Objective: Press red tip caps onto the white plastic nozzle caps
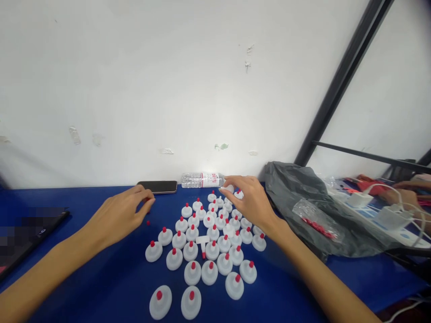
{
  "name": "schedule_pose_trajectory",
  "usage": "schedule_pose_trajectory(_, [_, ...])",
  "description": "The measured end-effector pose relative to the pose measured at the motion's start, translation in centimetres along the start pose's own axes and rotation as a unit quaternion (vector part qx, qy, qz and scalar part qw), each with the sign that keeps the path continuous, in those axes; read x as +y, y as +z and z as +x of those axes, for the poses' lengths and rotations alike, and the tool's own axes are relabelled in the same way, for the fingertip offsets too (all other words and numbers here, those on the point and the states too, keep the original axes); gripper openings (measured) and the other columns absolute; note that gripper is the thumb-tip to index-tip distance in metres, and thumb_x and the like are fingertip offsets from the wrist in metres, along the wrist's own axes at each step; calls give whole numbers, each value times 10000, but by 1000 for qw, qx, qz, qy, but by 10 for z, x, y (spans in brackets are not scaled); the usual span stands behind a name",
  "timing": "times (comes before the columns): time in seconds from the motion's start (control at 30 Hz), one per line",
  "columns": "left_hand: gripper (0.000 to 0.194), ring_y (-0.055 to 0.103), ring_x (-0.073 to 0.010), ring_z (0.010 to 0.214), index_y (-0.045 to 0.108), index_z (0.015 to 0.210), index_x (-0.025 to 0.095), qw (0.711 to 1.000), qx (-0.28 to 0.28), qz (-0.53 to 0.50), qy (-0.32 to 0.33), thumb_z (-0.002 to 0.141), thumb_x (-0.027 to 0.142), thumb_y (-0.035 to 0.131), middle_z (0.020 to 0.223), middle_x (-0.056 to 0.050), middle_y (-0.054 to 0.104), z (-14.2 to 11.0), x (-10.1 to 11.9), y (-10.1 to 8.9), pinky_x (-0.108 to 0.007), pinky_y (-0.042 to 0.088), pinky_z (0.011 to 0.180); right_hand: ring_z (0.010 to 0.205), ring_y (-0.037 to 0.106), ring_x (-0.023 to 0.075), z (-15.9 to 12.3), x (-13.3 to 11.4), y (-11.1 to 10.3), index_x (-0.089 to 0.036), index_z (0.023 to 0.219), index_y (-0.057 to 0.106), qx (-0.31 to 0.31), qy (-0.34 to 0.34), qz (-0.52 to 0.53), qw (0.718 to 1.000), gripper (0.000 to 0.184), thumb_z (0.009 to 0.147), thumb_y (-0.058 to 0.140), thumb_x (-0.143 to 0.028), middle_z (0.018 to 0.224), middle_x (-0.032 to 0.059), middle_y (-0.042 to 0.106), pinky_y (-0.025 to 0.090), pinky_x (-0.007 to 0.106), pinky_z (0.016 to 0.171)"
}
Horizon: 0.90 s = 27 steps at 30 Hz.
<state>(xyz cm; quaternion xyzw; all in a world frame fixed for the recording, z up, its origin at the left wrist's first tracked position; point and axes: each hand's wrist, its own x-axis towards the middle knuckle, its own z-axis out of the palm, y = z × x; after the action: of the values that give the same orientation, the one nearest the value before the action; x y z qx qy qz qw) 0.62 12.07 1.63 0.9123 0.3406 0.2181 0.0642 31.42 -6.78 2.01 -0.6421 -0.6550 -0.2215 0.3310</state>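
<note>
My right hand (251,202) is closed in a pinch on a white disc-shaped cap (228,189) at the back of a group of similar pieces. Off to the left, my left hand (126,211) has thumb and forefinger brought together; whatever may be between them is too small to make out. A small loose red tip (148,223) lies on the table just below those fingers. Between my forearms spread several white disc caps with red-tipped nozzles (191,303), mostly standing upright. One red-tipped white piece (203,244) lies on its side among them.
Against the wall lie a phone (160,186) and a clear plastic bottle (202,180). A dark device (32,235) sits at left on the blue table (111,278). At right are a grey plastic bag (289,193), a clear bag of red tips (318,222), a power strip (380,217) and another person's hand (400,199).
</note>
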Motion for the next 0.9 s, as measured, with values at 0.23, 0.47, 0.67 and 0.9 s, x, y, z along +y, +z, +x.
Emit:
schedule_pose_trajectory(0.23, [460, 746, -267, 918, 772, 1052, 283, 995, -74, 22, 58, 1023, 517, 377, 1194, -67, 747, -3, -6, 16, -385, 516, 769, 962, 742, 228, -2, 0, 8, -231, 1019, 749, -43, 5, 12, 999, 37, 1034, 745, -264, 1033, 35, 791, 495, 400, 977])
schedule_pose_trajectory(0.47, [350, 731, -314, 991, 749, 995, 297, 992, -88, 47, 75, 976, 456, 438, 1087, -68, 778, -2, -14, 22, -406, 504, 759, 925, 760, 227, -4, 2, 14, -231, 1036, 745, -86, 16, 14, 996, 13, 1029, 738, -240, 975, 14, 817, 480, 439, 1030])
schedule_pose_trajectory(0.67, [342, 718, -315, 940, 750, 984, 301, 990, -93, 59, 88, 972, 442, 439, 1063, -79, 775, -2, -15, 23, -390, 481, 696, 889, 774, 221, -3, 3, 17, -236, 985, 781, -124, 22, 16, 992, 73, 1024, 721, -224, 939, 4, 841, 487, 432, 1024])
schedule_pose_trajectory(0.9, [328, 705, -318, 979, 738, 975, 290, 988, -98, 66, 96, 971, 429, 441, 1068, -92, 774, -2, -16, 26, -393, 471, 701, 853, 768, 223, -4, 4, 21, -247, 994, 803, -139, 22, 17, 990, 75, 1028, 737, -235, 936, 3, 847, 507, 408, 963])
